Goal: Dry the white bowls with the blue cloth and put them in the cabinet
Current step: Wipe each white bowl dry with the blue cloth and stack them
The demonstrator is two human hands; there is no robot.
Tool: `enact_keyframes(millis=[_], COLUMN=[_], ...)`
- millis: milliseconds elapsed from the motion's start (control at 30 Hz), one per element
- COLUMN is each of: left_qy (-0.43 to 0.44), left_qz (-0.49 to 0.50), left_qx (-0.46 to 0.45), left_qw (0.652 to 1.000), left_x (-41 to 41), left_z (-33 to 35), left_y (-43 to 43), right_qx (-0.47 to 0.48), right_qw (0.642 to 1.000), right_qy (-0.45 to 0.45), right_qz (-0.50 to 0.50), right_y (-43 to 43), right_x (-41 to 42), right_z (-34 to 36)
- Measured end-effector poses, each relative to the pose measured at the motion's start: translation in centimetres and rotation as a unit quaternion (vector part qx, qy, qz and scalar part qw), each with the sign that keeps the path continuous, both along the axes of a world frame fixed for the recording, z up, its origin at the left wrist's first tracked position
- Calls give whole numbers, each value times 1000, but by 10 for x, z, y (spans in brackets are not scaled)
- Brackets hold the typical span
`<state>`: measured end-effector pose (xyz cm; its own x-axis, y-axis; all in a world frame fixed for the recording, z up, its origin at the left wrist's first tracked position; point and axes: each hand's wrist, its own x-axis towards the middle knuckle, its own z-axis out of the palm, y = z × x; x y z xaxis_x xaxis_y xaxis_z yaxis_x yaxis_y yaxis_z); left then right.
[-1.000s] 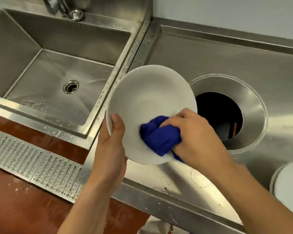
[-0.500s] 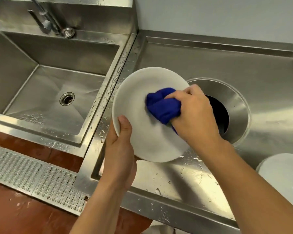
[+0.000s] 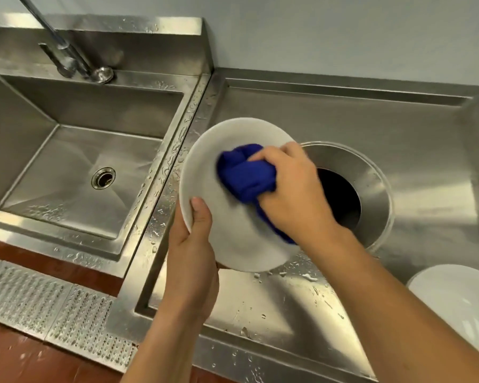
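Note:
A white bowl (image 3: 233, 241) is held tilted above the wet steel counter, its inside facing me. My left hand (image 3: 191, 261) grips its lower left rim, thumb inside the bowl. My right hand (image 3: 293, 192) is closed on a bunched blue cloth (image 3: 245, 172) and presses it against the bowl's inner surface near the top. A tail of the cloth hangs under my right wrist. Another white bowl (image 3: 459, 305) rests on the counter at the lower right, partly cut off by the frame. No cabinet is in view.
A round waste hole (image 3: 371, 167) with a sloped steel collar opens in the counter just behind the bowl. A deep steel sink (image 3: 75, 150) with a drain and a tap (image 3: 64, 56) lies to the left. Perforated floor grating (image 3: 39, 305) runs below.
My right hand has carried the cloth from the bowl's lower edge up to its upper inside. The bowl stays in my left hand; the view has tilted upward slightly.

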<state>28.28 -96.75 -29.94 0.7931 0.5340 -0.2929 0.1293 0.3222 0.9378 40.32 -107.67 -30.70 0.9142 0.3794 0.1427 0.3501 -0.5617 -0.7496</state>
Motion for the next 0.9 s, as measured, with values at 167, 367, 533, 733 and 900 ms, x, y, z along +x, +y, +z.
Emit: enact_keyframes(millis=[167, 367, 533, 733, 900], left_qy=[0, 14, -4, -2, -1], left_qz=[61, 36, 57, 63, 39], left_qx=[4, 37, -21, 23, -53], left_qw=[998, 999, 998, 998, 998], left_x=[13, 8, 21, 16, 23], left_z=[6, 5, 7, 4, 3], left_y=[8, 2, -18, -11, -42], right_qx=[3, -81, 55, -91, 67], right_qw=[983, 996, 991, 988, 996], right_qy=[82, 16, 50, 36, 26], right_qz=[162, 17, 114, 117, 44], right_y=[2, -42, 7, -52, -17], right_x=[-23, 12, 3, -2, 13], right_z=[2, 0, 10, -5, 4])
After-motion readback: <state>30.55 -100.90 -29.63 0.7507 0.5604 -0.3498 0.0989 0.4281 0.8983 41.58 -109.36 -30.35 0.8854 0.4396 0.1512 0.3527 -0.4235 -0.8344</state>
